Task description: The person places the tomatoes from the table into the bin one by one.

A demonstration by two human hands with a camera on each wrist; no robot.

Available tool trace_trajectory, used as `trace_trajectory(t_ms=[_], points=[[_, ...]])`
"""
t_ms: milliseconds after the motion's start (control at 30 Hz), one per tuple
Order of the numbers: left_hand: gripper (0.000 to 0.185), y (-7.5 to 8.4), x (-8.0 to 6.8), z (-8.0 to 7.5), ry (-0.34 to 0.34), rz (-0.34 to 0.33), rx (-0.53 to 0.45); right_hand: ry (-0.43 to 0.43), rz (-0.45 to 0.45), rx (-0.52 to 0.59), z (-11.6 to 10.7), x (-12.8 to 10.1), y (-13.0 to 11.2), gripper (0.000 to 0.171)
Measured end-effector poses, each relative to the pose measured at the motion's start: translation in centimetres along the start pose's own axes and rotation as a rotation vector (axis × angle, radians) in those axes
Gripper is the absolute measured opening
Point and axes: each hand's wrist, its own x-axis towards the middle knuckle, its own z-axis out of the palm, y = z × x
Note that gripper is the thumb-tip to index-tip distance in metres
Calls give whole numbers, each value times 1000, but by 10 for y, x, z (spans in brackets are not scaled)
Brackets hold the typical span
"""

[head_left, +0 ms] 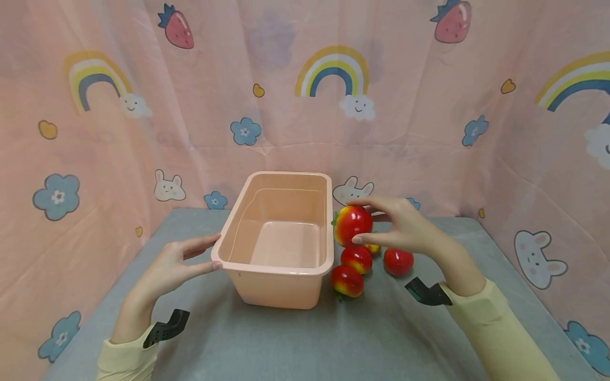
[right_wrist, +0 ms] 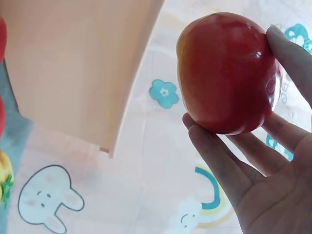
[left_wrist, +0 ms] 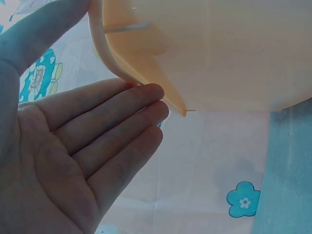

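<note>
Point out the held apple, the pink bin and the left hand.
held apple (right_wrist: 226, 73): right wrist view, middle of its red skin.
pink bin (head_left: 274, 269): head view, near rim.
left hand (head_left: 167, 270): head view, back of the hand; fingertips touch the bin's rim.

In the head view, a small yellowish fruit (head_left: 373, 247) lies mostly hidden behind the right hand (head_left: 405, 227). The pink tub (right_wrist: 73, 63) is cut off by the edges in both wrist views. At the right wrist view's left edge, only slivers of other fruit (right_wrist: 4, 183) show.
</note>
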Motion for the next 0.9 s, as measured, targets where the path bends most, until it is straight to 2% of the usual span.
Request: trace_trajectory(t_ms=[533, 900], points=[[59, -1, 0, 0, 1, -3, -4, 8, -59, 31, 5, 27, -10, 61], [58, -1, 0, 0, -3, -11, -4, -41, -36, 94, 11, 45, -18, 60]])
